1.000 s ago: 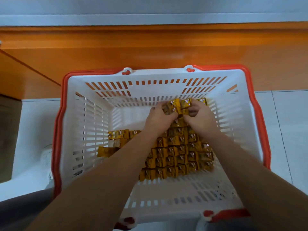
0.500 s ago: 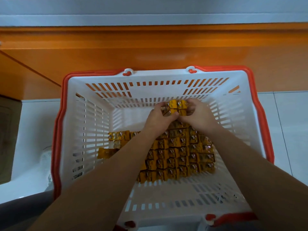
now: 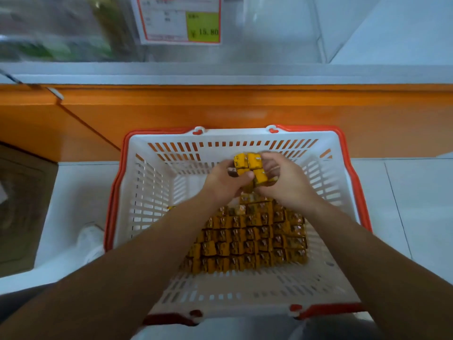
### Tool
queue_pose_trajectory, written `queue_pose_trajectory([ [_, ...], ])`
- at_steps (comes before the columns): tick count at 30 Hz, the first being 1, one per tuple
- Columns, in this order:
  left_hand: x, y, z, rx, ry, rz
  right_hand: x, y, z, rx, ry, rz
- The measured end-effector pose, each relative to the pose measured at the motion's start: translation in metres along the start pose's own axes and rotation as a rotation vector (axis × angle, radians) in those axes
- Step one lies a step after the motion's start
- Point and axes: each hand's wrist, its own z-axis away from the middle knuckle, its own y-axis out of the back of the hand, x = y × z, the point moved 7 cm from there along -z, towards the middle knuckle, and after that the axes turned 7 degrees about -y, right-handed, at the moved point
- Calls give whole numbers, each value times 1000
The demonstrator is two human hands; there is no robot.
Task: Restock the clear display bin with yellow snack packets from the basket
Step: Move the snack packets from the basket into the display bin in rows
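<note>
Slotted white plastic basket, glossy foil-like yellow packets, glossy orange panel.

hands grip yellow packets | above basket | rows below

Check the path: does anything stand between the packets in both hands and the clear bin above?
Nothing loose does. The left hand and right hand hold the yellow packets inside the basket, so its far wall and the orange counter front lie between. The opening of the clear bin is out of view.
</note>
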Motion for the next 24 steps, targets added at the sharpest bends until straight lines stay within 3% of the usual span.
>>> queue_pose_trajectory([
  [7, 94, 22, 65, -95, 10, 49, -76, 49, 36, -16, 95, 1],
  [16, 253, 49, 180, -128, -216, 37, -217, 137, 129, 32, 216, -221],
  [22, 290, 51, 225, 19, -309, 227, -251, 135, 167, 131, 250, -510],
  [24, 288, 56, 226, 92, -312, 269, -260, 127, 167, 221, 249, -430],
])
